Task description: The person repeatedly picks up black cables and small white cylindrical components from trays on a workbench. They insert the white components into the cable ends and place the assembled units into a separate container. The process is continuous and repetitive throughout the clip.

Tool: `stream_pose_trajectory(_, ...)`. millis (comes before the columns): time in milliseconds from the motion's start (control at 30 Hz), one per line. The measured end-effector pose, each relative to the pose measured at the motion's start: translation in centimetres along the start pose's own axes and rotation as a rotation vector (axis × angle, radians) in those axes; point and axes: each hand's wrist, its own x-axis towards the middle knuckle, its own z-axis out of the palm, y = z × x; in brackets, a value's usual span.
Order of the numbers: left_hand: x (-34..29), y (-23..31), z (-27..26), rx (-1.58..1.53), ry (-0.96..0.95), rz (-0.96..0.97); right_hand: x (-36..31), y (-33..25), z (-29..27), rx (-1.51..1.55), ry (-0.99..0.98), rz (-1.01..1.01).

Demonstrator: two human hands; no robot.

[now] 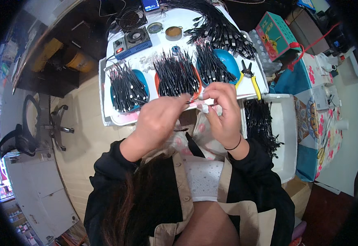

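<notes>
My left hand [158, 117] is closed in a pinch over the near edge of the white table, gripping a thin black cable [190, 101] with reddish wire at its end. Facing it is my right hand [225, 112], with white wrapping on the thumb and index fingertips. A visible gap separates that thumb and index finger, and the wire end lies close to the index fingertip. Just beyond are bundles of short black cables: one on an orange tray [198, 84], one on a blue tray [141, 76] at left, another on a blue bowl [228, 61] at right.
Yellow-handled cutters [256, 87] lie at the table's right edge. Behind the trays stand a blue-grey control box [131, 43], a round tin [173, 33] and a large heap of black cables [224, 30]. A white bin [283, 135] with more cables is at my right.
</notes>
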Motion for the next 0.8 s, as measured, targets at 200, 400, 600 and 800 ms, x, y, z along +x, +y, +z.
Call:
stream_pose_trajectory(200,6.1,-7.6,-0.9,-0.130,-0.050,-0.376,0.0,4.8,-1.5,0.080,-0.056,-0.037)
stream_pose_trajectory(400,10.7,-18.8,4.2,-0.017,-0.312,-0.263,-5.2,10.5,0.3,-0.022,-0.238,-0.132)
stream_pose_trajectory(600,11.0,-24.6,8.1,0.007,-0.451,-0.227,-7.1,13.0,1.4,-0.083,-0.328,-0.054)
stream_pose_trajectory(800,10.8,-26.0,9.4,0.041,-0.498,-0.242,-6.4,13.3,1.1,-0.094,-0.332,-0.098)
